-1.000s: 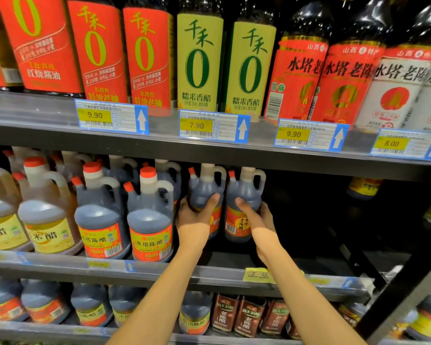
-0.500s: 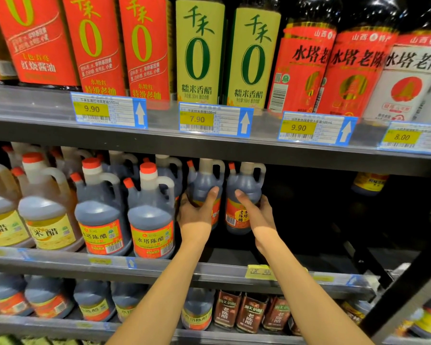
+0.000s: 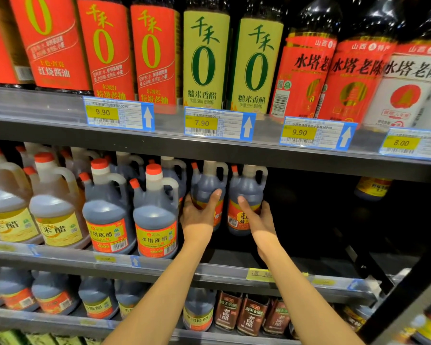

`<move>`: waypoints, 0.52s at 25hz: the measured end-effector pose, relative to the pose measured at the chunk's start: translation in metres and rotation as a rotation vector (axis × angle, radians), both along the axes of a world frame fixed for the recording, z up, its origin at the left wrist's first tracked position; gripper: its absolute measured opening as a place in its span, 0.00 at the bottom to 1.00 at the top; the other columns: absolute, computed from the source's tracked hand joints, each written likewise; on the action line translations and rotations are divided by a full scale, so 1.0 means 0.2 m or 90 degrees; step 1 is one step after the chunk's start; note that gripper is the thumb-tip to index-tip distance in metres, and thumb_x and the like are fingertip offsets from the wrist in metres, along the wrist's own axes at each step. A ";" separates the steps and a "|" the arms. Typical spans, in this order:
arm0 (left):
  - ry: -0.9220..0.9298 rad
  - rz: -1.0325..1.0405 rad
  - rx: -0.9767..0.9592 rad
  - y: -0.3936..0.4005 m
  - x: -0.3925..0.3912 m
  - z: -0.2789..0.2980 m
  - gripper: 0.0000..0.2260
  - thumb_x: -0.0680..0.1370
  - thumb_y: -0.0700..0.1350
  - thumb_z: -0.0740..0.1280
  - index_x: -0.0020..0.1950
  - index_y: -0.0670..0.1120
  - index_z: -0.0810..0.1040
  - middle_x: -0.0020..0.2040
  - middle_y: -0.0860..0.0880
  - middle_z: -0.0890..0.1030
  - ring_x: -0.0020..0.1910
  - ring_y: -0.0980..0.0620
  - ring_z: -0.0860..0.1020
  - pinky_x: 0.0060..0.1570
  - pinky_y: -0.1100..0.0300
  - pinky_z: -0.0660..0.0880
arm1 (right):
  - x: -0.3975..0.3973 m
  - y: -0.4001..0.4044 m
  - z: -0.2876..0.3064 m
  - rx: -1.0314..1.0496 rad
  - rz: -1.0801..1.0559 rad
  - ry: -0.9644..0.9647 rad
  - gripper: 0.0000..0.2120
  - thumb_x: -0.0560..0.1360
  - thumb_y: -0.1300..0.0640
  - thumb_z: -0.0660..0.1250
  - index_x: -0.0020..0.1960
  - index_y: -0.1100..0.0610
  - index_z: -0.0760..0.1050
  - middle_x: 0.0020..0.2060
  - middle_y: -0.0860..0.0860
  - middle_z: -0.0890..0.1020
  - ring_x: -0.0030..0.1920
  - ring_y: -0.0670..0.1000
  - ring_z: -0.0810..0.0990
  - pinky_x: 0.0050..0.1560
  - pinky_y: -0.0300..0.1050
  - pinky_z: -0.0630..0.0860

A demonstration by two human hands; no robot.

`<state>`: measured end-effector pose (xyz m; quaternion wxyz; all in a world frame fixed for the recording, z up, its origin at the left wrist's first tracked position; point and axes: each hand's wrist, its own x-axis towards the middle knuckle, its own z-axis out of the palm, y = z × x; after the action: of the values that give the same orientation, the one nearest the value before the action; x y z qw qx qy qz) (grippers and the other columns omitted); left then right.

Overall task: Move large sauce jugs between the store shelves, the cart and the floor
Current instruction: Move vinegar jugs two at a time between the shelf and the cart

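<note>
Two dark vinegar jugs with red labels and white handles stand side by side deep on the middle shelf [image 3: 209, 270]. My left hand [image 3: 199, 212] grips the body of the left jug [image 3: 208, 185], thumb across its front. Around the lower part of the right jug [image 3: 246, 192] curls my right hand [image 3: 258, 217], thumb on its label. Both jugs stand upright; whether they rest on the shelf I cannot tell.
More dark jugs [image 3: 156, 215] and pale rice vinegar jugs [image 3: 52, 207] fill the shelf to the left. The shelf space to the right is dark with one small bottle [image 3: 372, 188] at the back. Tall bottles [image 3: 207, 58] line the upper shelf; jugs and brown bottles [image 3: 249, 314] sit below.
My hands keep their hold on the two jugs, which sit slightly farther back on the shelf. The camera has moved a little closer.
</note>
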<state>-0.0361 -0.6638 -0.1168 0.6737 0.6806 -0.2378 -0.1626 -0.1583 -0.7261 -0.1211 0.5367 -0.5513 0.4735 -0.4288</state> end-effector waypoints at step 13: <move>-0.130 0.031 -0.067 0.09 -0.06 -0.05 0.32 0.72 0.66 0.71 0.66 0.45 0.76 0.60 0.47 0.83 0.60 0.48 0.81 0.61 0.52 0.77 | -0.03 -0.01 -0.03 -0.036 0.002 0.026 0.36 0.71 0.38 0.75 0.73 0.51 0.68 0.65 0.53 0.80 0.65 0.58 0.79 0.67 0.60 0.76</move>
<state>-0.0472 -0.6453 -0.1277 0.6846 0.6627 -0.2968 -0.0632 -0.1635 -0.7281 -0.1271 0.5116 -0.5759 0.4711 -0.4298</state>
